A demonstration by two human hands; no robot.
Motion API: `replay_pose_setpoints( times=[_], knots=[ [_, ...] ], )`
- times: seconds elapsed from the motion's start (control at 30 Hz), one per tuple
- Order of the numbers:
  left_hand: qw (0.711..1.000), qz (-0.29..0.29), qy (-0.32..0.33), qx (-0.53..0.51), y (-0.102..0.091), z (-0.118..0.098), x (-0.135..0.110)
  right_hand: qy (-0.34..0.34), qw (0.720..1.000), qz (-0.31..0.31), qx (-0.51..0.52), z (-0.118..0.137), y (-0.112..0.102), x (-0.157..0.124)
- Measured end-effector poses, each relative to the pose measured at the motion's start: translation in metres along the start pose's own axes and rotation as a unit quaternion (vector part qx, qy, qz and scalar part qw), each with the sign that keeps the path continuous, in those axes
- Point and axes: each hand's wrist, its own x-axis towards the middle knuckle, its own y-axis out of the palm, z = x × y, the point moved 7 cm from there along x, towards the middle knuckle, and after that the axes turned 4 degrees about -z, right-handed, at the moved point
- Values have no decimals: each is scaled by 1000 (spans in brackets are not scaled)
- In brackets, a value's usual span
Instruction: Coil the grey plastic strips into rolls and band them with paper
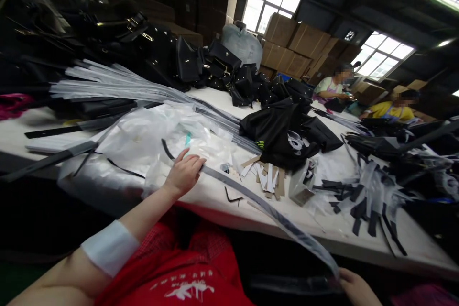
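Note:
A long black strap [258, 201], sheathed in clear plastic over most of its length, runs between my two hands. My left hand [184, 172] is closed around it near its bare black end, just above the white table [211, 201]. Lower right, past the table's front edge, my right hand [355, 287] grips the strap where it bends; part of that hand is cut off by the frame. Left of my left hand lies a crumpled clear plastic bag [132, 129]. A bundle of plastic-wrapped straps [118, 83] stretches across the table behind it.
Black handbags [218, 62] are heaped along the back. A black cloth bag [283, 129], cardboard strips [270, 179] and short black pieces [358, 205] lie to the right. Two people [332, 88] work farther off, near stacked cartons [294, 43].

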Motion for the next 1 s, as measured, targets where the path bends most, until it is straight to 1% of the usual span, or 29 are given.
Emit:
replay_pose_setpoints(
  times=[0.03,0.07,0.1,0.13,0.17,0.2,0.23,0.27,0.3,0.33,0.37,0.4,0.43,0.47,0.5,0.53,0.57,0.6,0.67,0.7,0.73,0.77,0.8,0.83,0.93,1.0],
  knots=[
    [999,38,12,-10,6,-13,-1,18,999,-27,-25,-4,4,0],
    [996,78,26,-22,12,-30,-2,21,998,-56,-31,2,10,-2],
    [991,118,44,-37,18,-53,-5,-7,996,-84,-1,19,19,-6],
    [984,154,67,-55,22,-79,-10,-43,995,-85,35,43,33,-11],
    [975,185,97,-77,25,-109,-16,-79,992,-66,68,71,51,-15],
    [962,212,134,-105,26,-139,-24,-119,988,-28,98,101,73,-19],
    [948,231,171,-136,25,-167,-33,-157,978,23,133,131,98,-23],
    [934,246,200,-167,23,-191,-41,-190,962,101,170,159,124,-28],
    [921,260,216,-195,22,-209,-49,-211,938,188,199,181,150,-34],
    [910,276,219,-221,22,-219,-55,-223,917,256,208,196,171,-41],
    [900,296,206,-244,23,-221,-58,-221,906,293,211,204,184,-44],
    [891,321,181,-266,26,-217,-60,-210,902,320,200,206,192,-46],
    [879,352,146,-287,30,-208,-61,-191,906,332,177,202,194,-46],
    [861,388,109,-310,34,-195,-62,-167,915,337,149,193,191,-44],
    [836,428,71,-338,38,-180,-64,-144,922,339,117,182,185,-42],
    [801,470,35,-370,42,-167,-67,-128,928,338,93,171,175,-38],
    [756,515,0,-404,46,-155,-71,-118,931,336,79,161,165,-35],
    [703,559,-30,-439,49,-147,-78,-112,934,332,76,153,155,-31],
    [593,630,-81,-495,53,-138,-93,-104,936,324,93,141,140,-27],
    [547,653,-101,-515,55,-138,-100,-98,935,326,103,138,137,-26],
    [512,666,-118,-529,56,-139,-105,-89,933,331,111,135,136,-26],
    [491,671,-131,-540,58,-141,-109,-82,931,336,117,133,137,-27],
    [482,670,-143,-546,59,-144,-112,-78,929,340,122,132,140,-28],
    [482,666,-153,-548,61,-146,-113,-76,928,342,125,132,142,-29],
    [500,659,-169,-535,66,-151,-113,-74,932,333,120,133,147,-30],
    [522,660,-170,-513,69,-150,-111,-77,940,318,97,133,147,-28]
  ],
)
